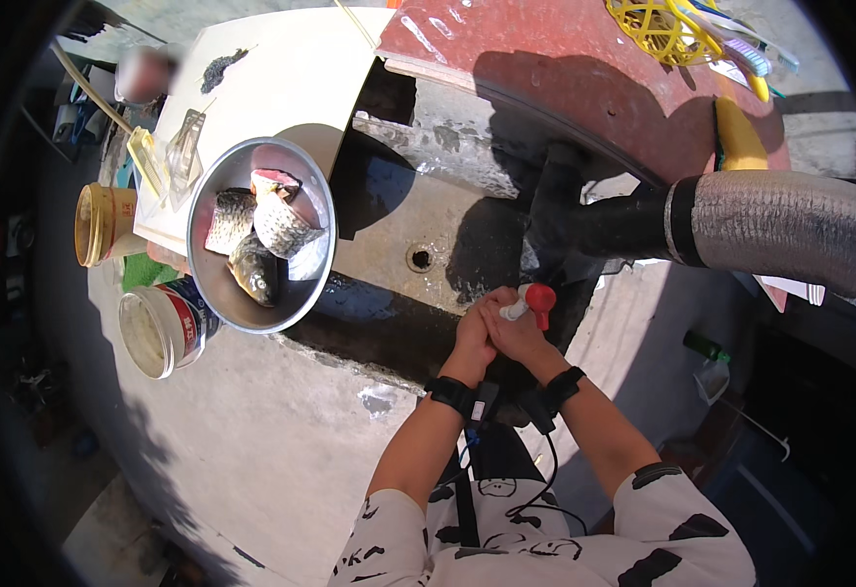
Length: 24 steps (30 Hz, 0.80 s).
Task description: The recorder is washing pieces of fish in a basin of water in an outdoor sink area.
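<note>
Below a white tap with a red handle (541, 301), my left hand (478, 323) and my right hand (510, 334) are pressed together. Their fingers overlap, so what lies between the palms is hidden. Both hands are over the near right part of a concrete sink (398, 220) with a round drain hole (420, 258). To their left, a metal basin (204, 293) rests partly on a white board (281, 66). Inside it lie a fish head (253, 271) and scaly fish pieces (284, 224).
A silvery wrapped pipe (780, 220) joins a black pipe (622, 224) at the right. Two plastic buckets (150, 334) (105, 224) stand left. A yellow basket (663, 33) with brushes is on the red slab (545, 44). A wire scrubber (222, 70) lies on the board.
</note>
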{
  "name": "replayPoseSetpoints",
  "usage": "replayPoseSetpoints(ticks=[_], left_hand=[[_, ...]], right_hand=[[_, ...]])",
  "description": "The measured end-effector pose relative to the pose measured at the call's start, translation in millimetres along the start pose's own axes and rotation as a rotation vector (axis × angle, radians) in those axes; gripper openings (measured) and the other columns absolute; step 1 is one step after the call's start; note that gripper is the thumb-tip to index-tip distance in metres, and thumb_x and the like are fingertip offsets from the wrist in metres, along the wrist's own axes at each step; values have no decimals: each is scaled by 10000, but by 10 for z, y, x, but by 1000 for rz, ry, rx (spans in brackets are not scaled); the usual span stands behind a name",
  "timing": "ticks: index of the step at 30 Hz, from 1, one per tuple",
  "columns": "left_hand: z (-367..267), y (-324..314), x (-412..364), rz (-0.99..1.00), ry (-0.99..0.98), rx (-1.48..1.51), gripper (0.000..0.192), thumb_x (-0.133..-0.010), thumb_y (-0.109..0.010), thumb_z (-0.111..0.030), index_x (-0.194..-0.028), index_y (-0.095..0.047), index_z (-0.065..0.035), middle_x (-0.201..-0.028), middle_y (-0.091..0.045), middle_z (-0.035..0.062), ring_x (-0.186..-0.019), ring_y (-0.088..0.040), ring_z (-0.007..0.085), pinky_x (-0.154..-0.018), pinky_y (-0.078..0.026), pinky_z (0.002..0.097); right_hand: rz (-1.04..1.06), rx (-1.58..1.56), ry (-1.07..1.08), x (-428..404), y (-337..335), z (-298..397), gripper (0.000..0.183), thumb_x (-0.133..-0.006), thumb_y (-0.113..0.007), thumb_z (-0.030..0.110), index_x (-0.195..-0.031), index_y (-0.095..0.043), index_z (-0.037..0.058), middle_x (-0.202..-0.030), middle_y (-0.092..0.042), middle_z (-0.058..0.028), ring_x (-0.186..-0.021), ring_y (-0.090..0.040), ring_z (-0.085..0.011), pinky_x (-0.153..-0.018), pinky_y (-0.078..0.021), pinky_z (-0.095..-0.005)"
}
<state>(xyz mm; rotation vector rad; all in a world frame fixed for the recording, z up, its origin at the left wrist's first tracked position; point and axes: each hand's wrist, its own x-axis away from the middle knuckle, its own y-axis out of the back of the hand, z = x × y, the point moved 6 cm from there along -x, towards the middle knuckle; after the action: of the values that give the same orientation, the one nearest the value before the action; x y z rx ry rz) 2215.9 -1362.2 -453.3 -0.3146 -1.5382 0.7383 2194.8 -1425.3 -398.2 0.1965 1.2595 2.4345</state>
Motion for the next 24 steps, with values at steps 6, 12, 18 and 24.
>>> replayPoseSetpoints(ticks=[6,12,18,24], left_hand=[[-18,-124,44,-19,-19,-245,52,-852,-534,-83,-893,-549,-56,-902,-580,66,-828,-577,177,-745,-483,291],[-108,-337,85,86,-65,-290,73,-844,-554,-91,-914,-543,-74,-891,-579,55,-820,-576,155,-687,-459,264],[-300,-139,263,65,7,-419,179,-851,-565,-147,-1015,-574,-77,-969,-587,32,-893,-558,156,-766,-438,279],[-1110,114,787,-289,-402,-526,612,-816,-633,-287,-1308,-343,-65,-1225,-479,66,-1145,-422,194,-967,-309,363]], right_hand=[[30,-77,-288,-56,939,341,487,-733,-671,204,-1141,-462,38,-1044,-502,-183,-958,-526,-345,-806,-441,-397],[39,73,-106,-228,1487,551,688,-682,-723,220,-1275,-395,97,-1041,-509,-151,-904,-538,-333,-781,-449,-402],[481,437,242,-538,1529,822,545,-660,-706,267,-1158,-506,175,-884,-544,-67,-833,-562,-236,-701,-452,-367],[338,461,214,-551,1429,931,598,-598,-733,405,-1096,-524,147,-633,-551,-50,-588,-593,-243,-553,-457,-355]])
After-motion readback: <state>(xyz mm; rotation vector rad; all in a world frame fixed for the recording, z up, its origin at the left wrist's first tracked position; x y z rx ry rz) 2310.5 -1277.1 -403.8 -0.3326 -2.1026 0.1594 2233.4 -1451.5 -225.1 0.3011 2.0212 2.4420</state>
